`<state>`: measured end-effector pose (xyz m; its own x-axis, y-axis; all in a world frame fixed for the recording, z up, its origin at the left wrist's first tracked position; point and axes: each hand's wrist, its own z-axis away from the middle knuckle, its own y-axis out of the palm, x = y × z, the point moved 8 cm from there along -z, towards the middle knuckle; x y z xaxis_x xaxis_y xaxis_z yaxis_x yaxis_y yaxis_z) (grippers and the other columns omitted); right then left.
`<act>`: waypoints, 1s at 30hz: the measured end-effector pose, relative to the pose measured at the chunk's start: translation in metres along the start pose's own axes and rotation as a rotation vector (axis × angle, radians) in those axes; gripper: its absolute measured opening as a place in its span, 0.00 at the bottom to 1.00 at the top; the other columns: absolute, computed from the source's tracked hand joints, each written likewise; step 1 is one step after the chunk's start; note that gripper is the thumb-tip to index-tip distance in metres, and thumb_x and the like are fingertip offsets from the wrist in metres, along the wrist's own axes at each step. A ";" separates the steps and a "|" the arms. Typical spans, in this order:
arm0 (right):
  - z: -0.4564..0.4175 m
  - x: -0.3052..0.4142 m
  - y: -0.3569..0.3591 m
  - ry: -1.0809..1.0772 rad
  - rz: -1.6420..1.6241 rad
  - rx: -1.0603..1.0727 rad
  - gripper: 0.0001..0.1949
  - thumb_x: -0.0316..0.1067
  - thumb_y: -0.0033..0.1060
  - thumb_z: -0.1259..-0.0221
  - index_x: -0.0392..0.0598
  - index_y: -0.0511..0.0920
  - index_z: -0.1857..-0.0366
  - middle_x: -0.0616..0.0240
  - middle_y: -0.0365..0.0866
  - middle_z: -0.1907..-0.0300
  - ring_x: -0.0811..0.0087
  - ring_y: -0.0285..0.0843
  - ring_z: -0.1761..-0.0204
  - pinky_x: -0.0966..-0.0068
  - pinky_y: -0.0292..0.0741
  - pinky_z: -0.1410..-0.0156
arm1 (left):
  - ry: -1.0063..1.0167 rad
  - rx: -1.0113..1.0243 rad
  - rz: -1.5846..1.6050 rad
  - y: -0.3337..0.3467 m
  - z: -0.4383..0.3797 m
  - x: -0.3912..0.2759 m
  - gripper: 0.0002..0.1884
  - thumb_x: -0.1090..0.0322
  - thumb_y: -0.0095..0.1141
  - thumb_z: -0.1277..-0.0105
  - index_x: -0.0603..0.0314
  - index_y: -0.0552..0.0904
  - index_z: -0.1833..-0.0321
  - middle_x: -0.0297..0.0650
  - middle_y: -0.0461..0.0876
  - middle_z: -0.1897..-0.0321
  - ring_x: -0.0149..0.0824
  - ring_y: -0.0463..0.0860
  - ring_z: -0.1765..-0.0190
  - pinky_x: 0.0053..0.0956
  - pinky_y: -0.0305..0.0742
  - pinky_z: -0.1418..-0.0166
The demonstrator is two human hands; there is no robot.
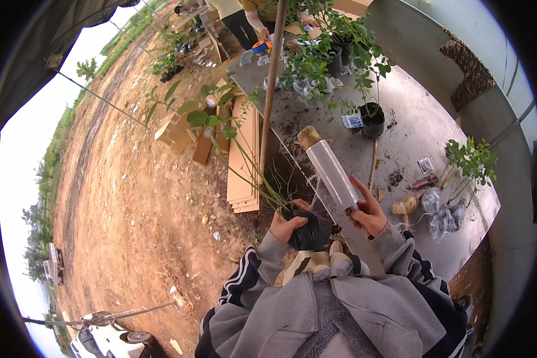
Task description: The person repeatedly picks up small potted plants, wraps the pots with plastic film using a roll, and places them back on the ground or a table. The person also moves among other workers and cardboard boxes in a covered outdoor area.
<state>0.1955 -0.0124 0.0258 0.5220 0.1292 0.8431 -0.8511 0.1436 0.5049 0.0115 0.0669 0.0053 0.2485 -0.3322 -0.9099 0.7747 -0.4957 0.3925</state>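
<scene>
My left hand (286, 223) grips the neck of a black plastic-wrapped root ball (312, 230), from which long green plant stems (250, 170) lean up and to the left. In my right hand (370, 212) is a roll of clear stretch film (333, 174), held by its lower end, with its brown core end pointing up and left. The roll is over the near left edge of the grey table (400, 121). Right of my right hand lie a ball of twine (405, 205), a red utility knife (424, 181) and leafy plants with film-wrapped root balls (443, 215).
A potted plant (372, 121) stands on the table beside a printed card (352, 121). More potted plants (335, 53) and a co-worker's hand near a tape dispenser (262, 47) are at the far end. Flat cardboard sheets (243, 156) lean left of a wooden pole (272, 89).
</scene>
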 end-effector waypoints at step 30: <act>-0.051 -0.115 -0.006 0.038 0.030 0.170 0.12 0.39 0.51 0.35 0.45 0.76 0.54 0.74 0.77 0.68 0.84 0.70 0.72 0.81 0.70 0.69 | 0.094 0.354 0.098 -0.036 -0.009 -0.010 0.22 0.74 0.38 0.30 0.68 0.57 0.33 0.45 0.63 0.36 0.36 0.64 0.34 0.30 0.58 0.31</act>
<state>0.1438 0.0217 -0.0835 0.4955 0.1682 0.8521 -0.8616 -0.0287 0.5067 -0.0134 0.0950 -0.0007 0.3769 -0.3250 -0.8674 0.4995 -0.7172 0.4858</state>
